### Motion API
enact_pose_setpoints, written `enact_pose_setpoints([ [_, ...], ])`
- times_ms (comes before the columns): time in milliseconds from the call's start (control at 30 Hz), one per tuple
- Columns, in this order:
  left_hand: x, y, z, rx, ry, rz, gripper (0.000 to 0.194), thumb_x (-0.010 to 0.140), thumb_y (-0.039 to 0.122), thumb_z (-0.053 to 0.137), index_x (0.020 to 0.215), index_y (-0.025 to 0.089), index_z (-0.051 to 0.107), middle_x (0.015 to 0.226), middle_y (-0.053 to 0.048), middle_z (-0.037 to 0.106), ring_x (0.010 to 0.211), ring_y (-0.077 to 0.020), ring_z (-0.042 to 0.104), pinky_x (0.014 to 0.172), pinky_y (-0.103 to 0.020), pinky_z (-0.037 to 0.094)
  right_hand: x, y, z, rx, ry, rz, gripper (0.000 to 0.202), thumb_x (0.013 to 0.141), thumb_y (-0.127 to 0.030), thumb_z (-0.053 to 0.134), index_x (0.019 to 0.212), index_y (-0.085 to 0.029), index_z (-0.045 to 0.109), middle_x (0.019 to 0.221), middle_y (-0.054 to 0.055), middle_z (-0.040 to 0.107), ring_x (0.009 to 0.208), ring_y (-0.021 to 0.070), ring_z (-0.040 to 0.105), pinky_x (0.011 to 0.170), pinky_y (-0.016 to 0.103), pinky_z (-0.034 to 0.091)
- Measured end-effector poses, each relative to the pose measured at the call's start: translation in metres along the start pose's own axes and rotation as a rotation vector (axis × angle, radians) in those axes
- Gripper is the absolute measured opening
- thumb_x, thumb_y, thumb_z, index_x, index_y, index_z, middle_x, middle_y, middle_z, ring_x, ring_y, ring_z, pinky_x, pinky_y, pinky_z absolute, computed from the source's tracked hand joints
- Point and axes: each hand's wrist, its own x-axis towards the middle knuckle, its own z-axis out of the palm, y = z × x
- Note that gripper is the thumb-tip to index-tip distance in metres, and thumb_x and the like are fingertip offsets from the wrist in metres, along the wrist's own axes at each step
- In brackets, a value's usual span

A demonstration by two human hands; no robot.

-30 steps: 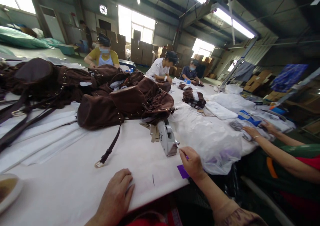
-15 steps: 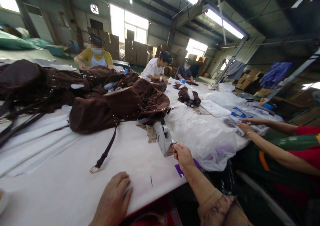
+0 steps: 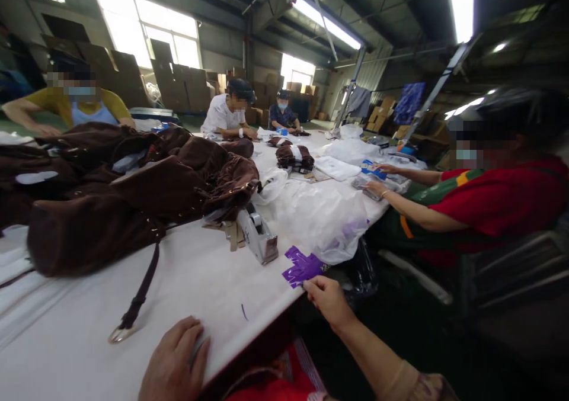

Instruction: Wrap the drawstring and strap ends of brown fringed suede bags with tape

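My left hand [image 3: 174, 359] lies on the white table with its fingers stretched out, holding nothing. My right hand [image 3: 329, 301] is closed in a pinch at the table's near edge; whatever its fingertips hold is too small to make out. Just beyond those fingertips, purple printed tape [image 3: 303, 267] is on the tabletop. A grey tape dispenser [image 3: 258, 236] stands farther left, apart from my right hand. Behind the dispenser lies a brown bag [image 3: 178, 188], its buckled strap [image 3: 143, 294] trailing toward my left hand.
More brown bags [image 3: 44, 173] are heaped at the left. A clear plastic bag [image 3: 317, 214] bulges over the table's right edge. A co-worker in red [image 3: 515, 199] handles a grey packet [image 3: 371, 186] there. Several other people work across the table, near a folded brown bundle [image 3: 294, 157].
My right hand has moved from the dispenser's front end down and right to the purple tape. My left hand stays on the table. The view has swung right, showing more of the co-worker in red.
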Motion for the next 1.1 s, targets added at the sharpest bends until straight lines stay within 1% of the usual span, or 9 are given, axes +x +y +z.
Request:
enact_pose_setpoints([
  [100,0.0,0.0,0.001,0.027,0.003,0.021,0.023,0.092,0.037,0.053,0.1,0.016,0.06,0.109,-0.014,0.06,0.1,-0.0275,0.06,0.087,-0.046,0.054,0.011,0.026,-0.035,0.131,0.107,0.119,0.036,0.067,-0.049,0.072,0.063,-0.016,0.058,0.05,-0.005,0.05,0.04,0.0059,0.036,0.039,0.02,0.022],
  [200,0.0,0.002,0.001,0.059,0.016,0.028,0.024,0.092,0.038,0.052,0.1,0.016,0.06,0.109,-0.014,0.06,0.1,-0.0277,0.06,0.087,-0.046,0.054,0.031,0.04,-0.053,0.188,0.133,0.149,0.036,0.067,-0.05,0.071,0.066,-0.017,0.056,0.051,-0.006,0.05,0.04,0.0052,0.037,0.038,0.018,0.023],
  [500,0.003,0.01,-0.004,0.079,0.022,0.033,0.025,0.093,0.038,0.05,0.1,0.018,0.061,0.104,-0.012,0.063,0.095,-0.0255,0.063,0.086,-0.042,0.056,0.07,0.059,-0.059,0.212,0.082,0.26,0.029,0.072,-0.036,0.074,0.064,-0.016,0.054,0.05,-0.006,0.049,0.036,0.0041,0.036,0.033,0.016,0.022],
  [633,0.006,0.011,-0.006,0.054,0.013,0.013,0.024,0.092,0.039,0.051,0.098,0.019,0.062,0.102,-0.011,0.065,0.094,-0.0255,0.065,0.086,-0.042,0.056,0.074,0.067,-0.062,0.193,0.08,0.305,0.033,0.073,-0.039,0.074,0.063,-0.017,0.052,0.048,-0.007,0.047,0.034,0.0038,0.033,0.032,0.016,0.021],
  [800,0.006,0.014,-0.007,0.036,0.045,-0.035,0.019,0.091,0.036,0.054,0.096,0.021,0.063,0.1,-0.009,0.065,0.093,-0.0244,0.065,0.084,-0.039,0.057,0.067,0.064,-0.062,0.154,0.058,0.333,0.043,0.069,-0.053,0.072,0.058,-0.019,0.047,0.042,-0.009,0.037,0.032,0.0045,0.028,0.032,0.018,0.017],
  [900,0.0,0.022,-0.013,0.015,0.062,-0.083,0.015,0.09,0.03,0.055,0.096,0.02,0.064,0.1,-0.01,0.066,0.093,-0.0235,0.066,0.083,-0.037,0.058,0.054,0.064,-0.057,0.079,0.038,0.255,0.039,0.068,-0.053,0.067,0.057,-0.02,0.05,0.043,-0.006,0.041,0.034,0.0071,0.033,0.034,0.021,0.022],
  [967,0.002,0.029,-0.024,-0.041,0.013,-0.109,0.014,0.089,0.026,0.055,0.097,0.02,0.065,0.101,-0.011,0.066,0.093,-0.0227,0.066,0.083,-0.036,0.059,0.046,0.067,-0.054,-0.149,0.094,0.085,0.027,0.064,-0.047,0.065,0.06,-0.021,0.058,0.055,0.003,0.059,0.046,0.0158,0.054,0.041,0.026,0.038],
  [1033,0.013,0.035,-0.047,-0.144,-0.074,-0.152,0.017,0.088,0.022,0.056,0.102,0.02,0.065,0.102,-0.012,0.066,0.093,-0.0214,0.066,0.083,-0.034,0.059,0.039,0.068,-0.054,-0.361,0.057,-0.09,0.016,0.06,-0.042,0.066,0.061,-0.026,0.063,0.067,0.008,0.069,0.062,0.0249,0.066,0.05,0.031,0.047],
  [1100,0.034,0.041,-0.085,-0.241,-0.086,-0.242,0.022,0.089,0.021,0.056,0.109,0.02,0.063,0.107,-0.012,0.065,0.097,-0.021,0.065,0.083,-0.034,0.059,0.035,0.06,-0.058,-0.566,-0.051,-0.237,0.016,0.063,-0.042,0.066,0.053,-0.031,0.061,0.061,0.008,0.068,0.059,0.0272,0.065,0.05,0.034,0.047],
])
